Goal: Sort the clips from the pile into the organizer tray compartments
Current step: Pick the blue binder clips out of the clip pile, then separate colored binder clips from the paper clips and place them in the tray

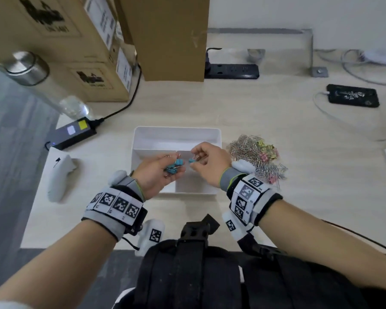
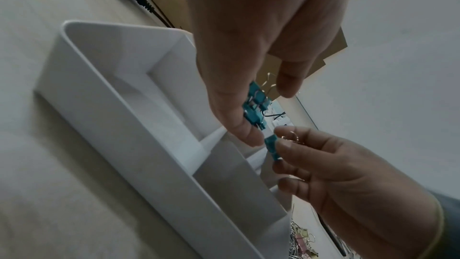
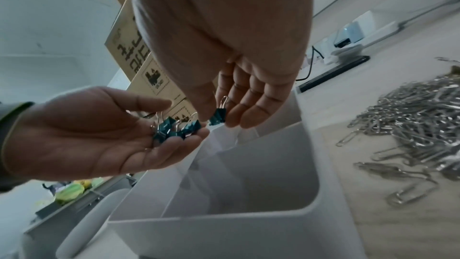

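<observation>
The white organizer tray point(image 1: 176, 130) sits mid-table, and both hands hover over its near compartments. My left hand point(image 1: 174, 164) lies palm up with several teal binder clips point(image 1: 173, 168) resting on its fingers; the thumb stands apart from them. In the left wrist view these clips point(image 2: 255, 103) lie along the fingers. My right hand point(image 1: 194, 160) pinches one teal binder clip point(image 1: 191, 161) between thumb and forefinger, just right of the left fingertips. The same clip point(image 3: 217, 116) hangs above the tray point(image 3: 248, 222). The pile point(image 1: 254, 155) of silver paper clips with pink and yellow binder clips lies right of the tray.
Cardboard boxes point(image 1: 54, 41) and a power strip point(image 1: 232, 71) stand at the back. A bottle point(image 1: 42, 81), a power adapter point(image 1: 76, 134) and a white controller point(image 1: 60, 175) lie left of the tray. A phone point(image 1: 352, 95) on a cable lies far right.
</observation>
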Demonstrator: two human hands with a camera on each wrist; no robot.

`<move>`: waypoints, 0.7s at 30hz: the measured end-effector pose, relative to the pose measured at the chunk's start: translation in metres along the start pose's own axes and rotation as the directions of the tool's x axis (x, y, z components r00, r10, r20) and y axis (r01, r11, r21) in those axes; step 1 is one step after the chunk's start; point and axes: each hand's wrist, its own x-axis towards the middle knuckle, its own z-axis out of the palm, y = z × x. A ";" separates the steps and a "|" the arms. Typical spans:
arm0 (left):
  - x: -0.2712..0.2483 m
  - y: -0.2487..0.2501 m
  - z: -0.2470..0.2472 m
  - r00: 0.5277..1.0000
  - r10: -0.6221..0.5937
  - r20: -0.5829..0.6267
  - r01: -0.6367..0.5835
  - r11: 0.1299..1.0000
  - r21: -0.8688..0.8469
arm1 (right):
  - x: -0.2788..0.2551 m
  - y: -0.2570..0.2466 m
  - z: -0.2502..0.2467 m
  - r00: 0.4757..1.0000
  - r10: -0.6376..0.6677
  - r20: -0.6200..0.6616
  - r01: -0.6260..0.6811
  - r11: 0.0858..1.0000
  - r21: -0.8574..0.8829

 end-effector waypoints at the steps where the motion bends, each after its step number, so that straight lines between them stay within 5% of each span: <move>1: 0.000 -0.001 -0.003 1.000 -0.009 0.024 0.009 1.000 -0.004 | 0.002 -0.003 0.003 1.000 -0.005 0.014 0.006 1.000 -0.027; 11: 0.003 0.001 -0.003 0.999 -0.020 -0.035 0.021 0.999 0.025 | -0.004 0.005 -0.010 0.999 -0.005 -0.046 -0.002 0.988 -0.154; 21: 0.015 -0.002 0.013 0.985 0.114 -0.130 -0.066 0.943 0.325 | -0.025 0.035 -0.032 0.991 0.069 -0.111 -0.072 0.997 -0.020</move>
